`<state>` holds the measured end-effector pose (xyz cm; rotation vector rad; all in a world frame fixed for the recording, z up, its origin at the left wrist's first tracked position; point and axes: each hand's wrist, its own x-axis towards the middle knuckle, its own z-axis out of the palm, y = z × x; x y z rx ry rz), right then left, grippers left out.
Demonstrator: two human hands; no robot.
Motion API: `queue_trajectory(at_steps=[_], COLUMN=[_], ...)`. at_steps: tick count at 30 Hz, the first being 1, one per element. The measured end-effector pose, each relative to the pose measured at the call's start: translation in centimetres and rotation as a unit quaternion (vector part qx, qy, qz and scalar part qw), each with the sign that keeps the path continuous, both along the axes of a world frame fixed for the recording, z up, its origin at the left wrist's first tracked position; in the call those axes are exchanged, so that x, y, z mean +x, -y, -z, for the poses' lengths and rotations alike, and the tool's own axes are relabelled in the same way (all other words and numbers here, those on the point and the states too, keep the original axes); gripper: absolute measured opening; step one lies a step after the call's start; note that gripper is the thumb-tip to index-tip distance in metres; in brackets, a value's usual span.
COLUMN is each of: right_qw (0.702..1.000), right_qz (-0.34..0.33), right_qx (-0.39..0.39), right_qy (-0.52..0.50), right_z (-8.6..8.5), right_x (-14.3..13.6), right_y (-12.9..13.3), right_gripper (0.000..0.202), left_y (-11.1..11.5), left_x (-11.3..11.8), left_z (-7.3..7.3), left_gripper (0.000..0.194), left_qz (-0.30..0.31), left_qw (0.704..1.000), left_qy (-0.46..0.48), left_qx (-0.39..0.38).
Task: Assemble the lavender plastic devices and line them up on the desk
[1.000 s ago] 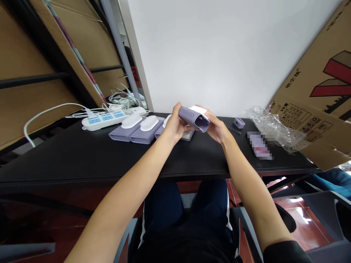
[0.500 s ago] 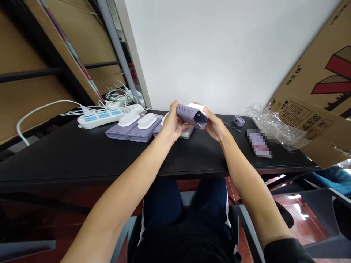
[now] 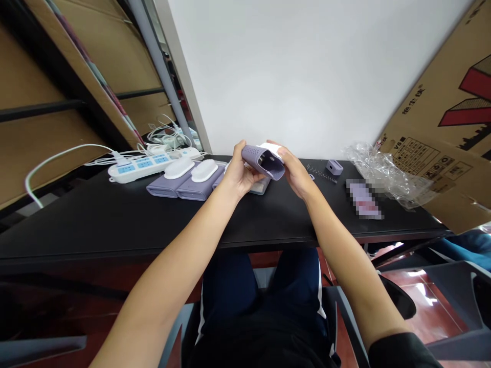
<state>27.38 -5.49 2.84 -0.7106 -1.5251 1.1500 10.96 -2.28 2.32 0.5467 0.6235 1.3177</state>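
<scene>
Above the black table, a hollow purple-grey plastic casing (image 3: 256, 158) with small perforations is held tilted, its open end facing me. My left hand (image 3: 238, 176) is closed around its left side, thumb on top. My right hand (image 3: 296, 171) grips the right side, its fingers at a white part (image 3: 273, 147) on the casing and partly hiding it. Left of my hands lie similar purple-grey casings (image 3: 197, 190), topped with white oval pieces (image 3: 204, 170); one more is partly covered by my left hand. A transparent flat object (image 3: 261, 187) rests beneath my hands, largely hidden.
On the right are a metal spring (image 3: 324, 175), a small purple piece (image 3: 334, 167), a pixelated flat object (image 3: 363, 199), crumpled clear plastic (image 3: 395, 176) and a large cardboard box (image 3: 433, 163). A power strip (image 3: 146, 166) with white cables lies left. A white wall (image 3: 287, 71) stands behind the table.
The casing and both hands have shifted slightly left, and the casing's open end has turned more toward me. Both hands keep their hold.
</scene>
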Motion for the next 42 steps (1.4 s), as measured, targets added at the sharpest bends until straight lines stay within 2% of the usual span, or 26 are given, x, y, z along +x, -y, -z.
queue_trajectory(at_steps=[5,9,16,21,27,42], right_qw=[0.999,0.999,0.999,0.999,0.999,0.998], right_qz=[-0.018,-0.028,0.005,-0.005,-0.002,0.003], right_qx=[0.046,0.046,0.036,0.038,0.05,0.046], right_qy=[0.005,0.008,0.025,0.014,0.01,0.034], right_z=[-0.2,0.0,0.11,0.04,0.15,0.39], right_x=[0.03,0.25,0.22,0.12,-0.04,0.16], right_y=[0.29,0.12,-0.01,0.18,0.06,-0.12], right_gripper=[0.068,0.066,0.07,0.071,0.068,0.067], left_y=[0.26,0.27,0.28,0.46,0.38,-0.14], left_x=[-0.1,-0.09,-0.21,-0.02,-0.02,-0.18], left_z=[-0.3,-0.39,-0.41,-0.36,-0.28,0.2], left_gripper=[0.05,0.049,0.051,0.048,0.047,0.05], left_qz=[0.037,0.031,0.043,0.04,0.07,0.032], left_qw=[0.999,0.999,0.999,0.999,0.997,0.999], left_qy=[0.007,0.008,0.016,0.019,0.03,-0.003], left_qx=[0.004,0.005,-0.003,0.01,0.002,0.041])
